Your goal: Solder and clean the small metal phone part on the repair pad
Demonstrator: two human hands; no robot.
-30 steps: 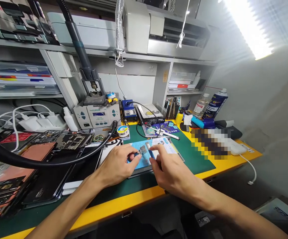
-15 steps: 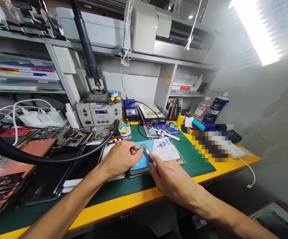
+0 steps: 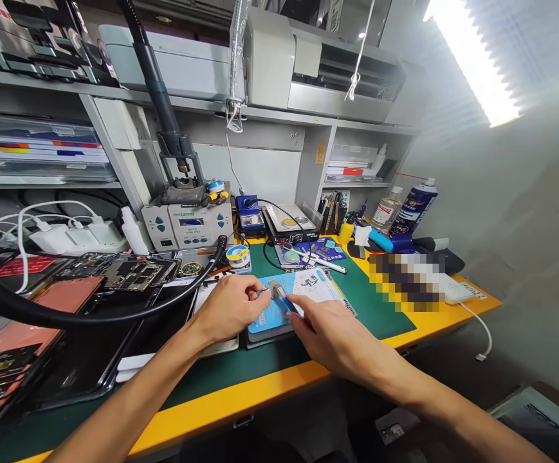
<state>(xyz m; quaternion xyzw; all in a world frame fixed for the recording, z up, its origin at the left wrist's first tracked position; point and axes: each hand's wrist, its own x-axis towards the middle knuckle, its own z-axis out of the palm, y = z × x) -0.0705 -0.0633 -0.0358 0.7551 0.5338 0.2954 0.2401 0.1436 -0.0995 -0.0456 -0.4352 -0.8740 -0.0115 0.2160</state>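
Observation:
Over a blue and white booklet on the green mat, both hands meet at a small grey metallic piece. Its details are too small to tell. My left hand is closed, with thumb and forefinger pinched round a small thin item at the piece's left side. My right hand is closed round a slim blue-handled tool, whose tip meets the piece from the right.
Dismantled phones and a black cable lie at the left. A rework station, solder spool and soldering stand are behind. Bottles stand at the back right; a yellow edge runs in front.
The whole view has shifted slightly, so the scene sits a little further left. Both hands keep their holds near the metallic piece, with only slight finger movement.

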